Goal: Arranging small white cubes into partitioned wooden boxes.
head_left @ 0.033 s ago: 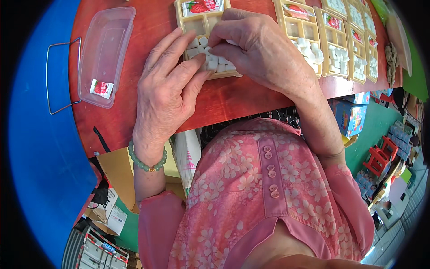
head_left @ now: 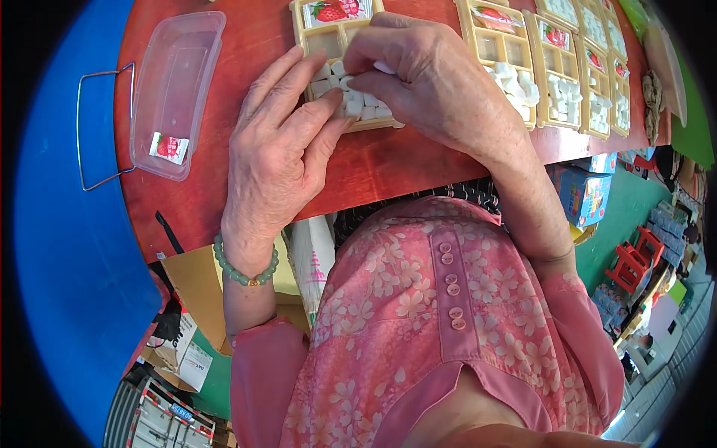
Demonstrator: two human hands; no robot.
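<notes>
A cream compartment tray [head_left: 302, 21] lies on the red table, with a strawberry-printed packet [head_left: 336, 10] in its far compartment and small white blocks [head_left: 354, 109] heaped in the near part. My left hand [head_left: 278, 142], a green bead bracelet at its wrist, rests over the tray's left side. Its fingers are stretched out and slightly apart, the tips at the blocks. Over the right side, my right hand [head_left: 441, 78] is curled, thumb and forefinger drawn together just above the blocks. A white block [head_left: 385, 67] shows within its curled fingers. The hands hide part of the tray.
To the left on the table [head_left: 179, 213] stands a clear plastic box [head_left: 175, 89] with one small strawberry packet [head_left: 169, 147] inside. Several similar filled trays [head_left: 549, 123] stand in rows at the right. An open cardboard box [head_left: 196, 287] sits below the table's edge.
My right hand's fingers have shifted slightly and curled back a little, showing more of the white block inside. My left hand has stayed in place.
</notes>
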